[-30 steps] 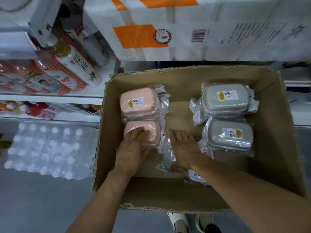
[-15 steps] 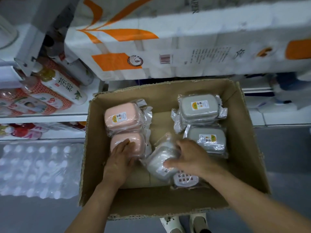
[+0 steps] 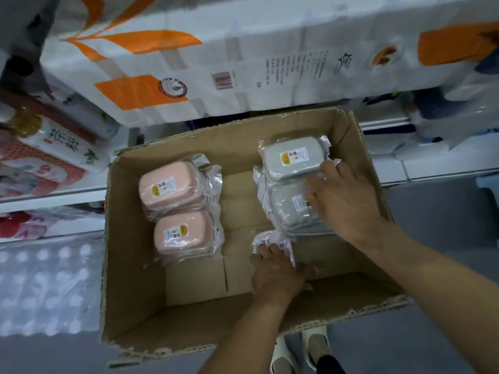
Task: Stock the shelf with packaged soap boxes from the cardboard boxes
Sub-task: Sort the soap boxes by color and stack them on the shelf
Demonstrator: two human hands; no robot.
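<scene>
An open cardboard box [image 3: 129,279] stands on the floor below me. Two pink soap boxes in clear wrap lie at its left, one further back [image 3: 167,188] and one nearer [image 3: 181,233]. Grey wrapped soap boxes sit at its right, one at the back [image 3: 293,157] and another in front of it [image 3: 289,211]. My right hand [image 3: 343,201] lies over these grey boxes with fingers spread, the thumb on the front one. My left hand [image 3: 275,271] is low in the box, its fingers curled over a white wrapped soap box [image 3: 270,240] that it mostly hides.
White shelves [image 3: 432,168] run behind the box. A big white and orange pack of paper rolls [image 3: 243,63] hangs over its far edge. Bottles and red packets [image 3: 54,147] fill the left shelf. A shrink-wrapped pack of water bottles [image 3: 46,287] lies at the left.
My left hand left the nearer pink soap box and moved right onto the white wrapped one. My right hand carried a grey soap box back and right to the other grey ones.
</scene>
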